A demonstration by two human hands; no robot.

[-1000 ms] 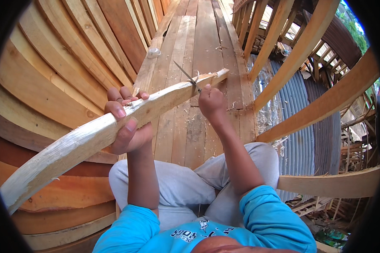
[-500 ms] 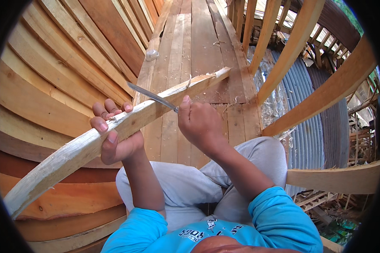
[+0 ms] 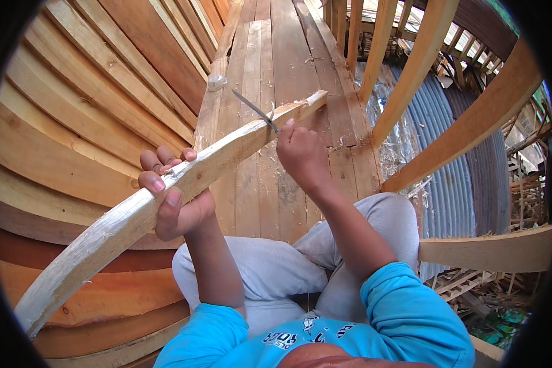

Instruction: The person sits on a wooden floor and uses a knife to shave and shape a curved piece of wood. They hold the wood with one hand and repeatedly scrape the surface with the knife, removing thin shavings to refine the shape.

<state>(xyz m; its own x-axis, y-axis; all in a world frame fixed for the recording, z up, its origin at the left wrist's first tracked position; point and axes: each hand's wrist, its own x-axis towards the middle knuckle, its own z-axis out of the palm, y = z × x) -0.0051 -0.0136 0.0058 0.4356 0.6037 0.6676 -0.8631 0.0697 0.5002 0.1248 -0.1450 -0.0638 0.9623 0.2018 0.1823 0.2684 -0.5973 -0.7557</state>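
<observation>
Two things we held: left hand (image 3: 189,211) grasped curved timber (image 3: 227,153), right hand (image 3: 303,156) clenched knife (image 3: 252,107), blade crossed timber near far end.

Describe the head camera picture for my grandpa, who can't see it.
A person's left hand grips a long, curved piece of pale wood, while the right hand holds a knife crossing it toward the far end. Beyond is a plank floor, between curved boards on the left and slanting posts on the right.
</observation>
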